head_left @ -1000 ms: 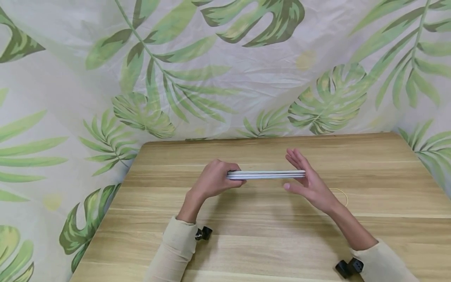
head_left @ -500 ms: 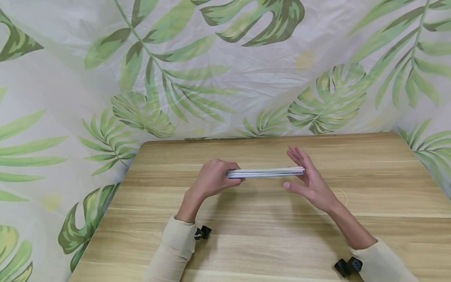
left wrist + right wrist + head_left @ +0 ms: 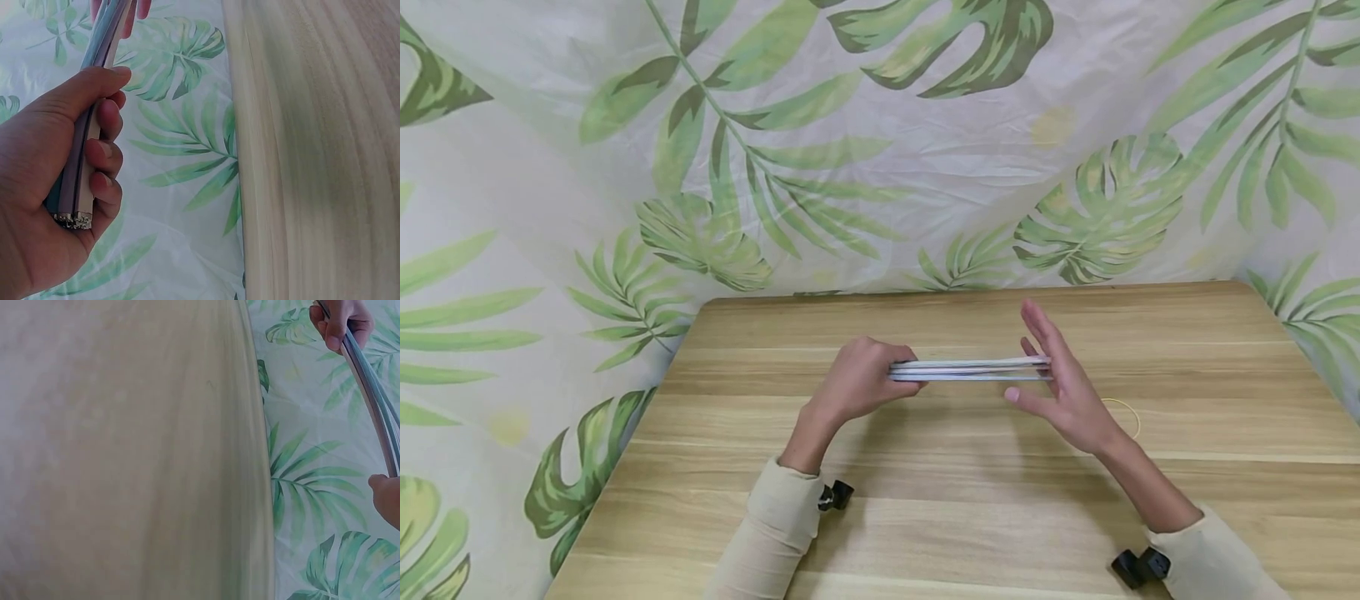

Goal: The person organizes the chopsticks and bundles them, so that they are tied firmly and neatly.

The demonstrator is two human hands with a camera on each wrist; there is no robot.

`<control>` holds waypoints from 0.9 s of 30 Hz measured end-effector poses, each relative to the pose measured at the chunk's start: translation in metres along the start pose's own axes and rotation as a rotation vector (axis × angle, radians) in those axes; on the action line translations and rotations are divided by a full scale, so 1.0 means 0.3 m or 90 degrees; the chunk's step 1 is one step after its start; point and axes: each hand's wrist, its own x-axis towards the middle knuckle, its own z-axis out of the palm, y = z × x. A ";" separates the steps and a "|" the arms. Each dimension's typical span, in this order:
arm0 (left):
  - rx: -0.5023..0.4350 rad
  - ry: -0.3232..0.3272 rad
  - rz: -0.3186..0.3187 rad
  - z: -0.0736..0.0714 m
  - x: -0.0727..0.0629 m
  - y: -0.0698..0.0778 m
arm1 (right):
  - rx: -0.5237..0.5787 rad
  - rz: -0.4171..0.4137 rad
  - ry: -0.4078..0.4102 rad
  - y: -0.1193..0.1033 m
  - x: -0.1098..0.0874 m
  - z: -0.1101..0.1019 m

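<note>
Left hand (image 3: 865, 379): fingers curled round one end of a stack of thin booklets (image 3: 966, 367), thumb on one face, fingers on the other. Firm-looking hold. Type of booklet is my best guess; only edges show, pale in the head view, teal, purple and off-white at the left wrist.

Right hand (image 3: 1066, 398): not gripping. Fingers extended, thumb spread well apart, far end of stack between them and apparently against the palm.

Stack sits between the two hands, roughly level, raised off the worktop (image 3: 970, 512). Layers tight at left hand, splayed with visible gaps at right hand. Some bend in them too, per right wrist view.

Thin yellow loop (image 3: 1132, 409) lies on worktop just beside right wrist, partly hidden by it. Material unclear, neither hand on it.

Step in hand, my read: squaring up or riffling the loose ends against right palm. Next move calls for steady left grip, right palm flat to the ends, light pressure so layers close up without buckling.
</note>
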 end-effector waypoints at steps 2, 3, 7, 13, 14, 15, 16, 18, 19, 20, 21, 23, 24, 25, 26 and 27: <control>-0.004 -0.001 -0.002 0.000 0.000 -0.001 | 0.005 0.004 0.003 0.000 0.001 -0.001; -0.006 -0.001 -0.003 -0.001 -0.001 -0.001 | 0.006 0.005 0.006 0.001 0.001 -0.002; -0.019 0.004 -0.007 -0.006 -0.006 -0.010 | 0.006 0.009 0.009 0.004 0.003 -0.003; -0.031 0.025 -0.006 -0.017 -0.008 -0.018 | 0.010 0.028 0.005 0.004 -0.001 -0.008; -0.033 0.028 -0.007 -0.017 -0.008 -0.017 | 0.021 0.023 0.005 0.005 -0.002 -0.008; -0.035 0.029 -0.007 -0.015 -0.006 -0.018 | 0.041 0.014 0.003 0.005 -0.003 -0.008; -0.037 0.028 -0.007 -0.014 -0.006 -0.018 | 0.065 -0.002 0.001 0.008 -0.003 -0.006; -0.043 0.024 -0.005 -0.008 -0.003 -0.016 | 0.120 -0.043 -0.006 0.013 -0.003 -0.001; -0.046 0.021 -0.002 -0.005 -0.002 -0.015 | 0.147 -0.063 -0.010 0.014 -0.003 0.001; -0.051 0.015 0.001 -0.001 -0.001 -0.013 | 0.171 -0.080 -0.014 0.015 -0.002 0.003; -0.053 0.010 0.002 0.002 0.001 -0.012 | 0.188 -0.093 -0.015 0.015 -0.002 0.005; -0.052 -0.001 0.001 0.009 0.003 -0.009 | 0.203 -0.103 -0.013 0.014 0.000 0.007; -0.048 -0.006 0.000 0.011 0.003 -0.008 | 0.206 -0.099 -0.010 0.013 0.000 0.008; -0.046 -0.012 -0.003 0.014 0.004 -0.007 | 0.204 -0.092 -0.007 0.012 0.000 0.008; -0.043 -0.017 -0.006 0.015 0.004 -0.007 | 0.198 -0.080 -0.003 0.011 0.000 0.008; -0.037 -0.020 -0.008 0.016 0.004 -0.007 | 0.187 -0.062 0.000 0.009 0.000 0.007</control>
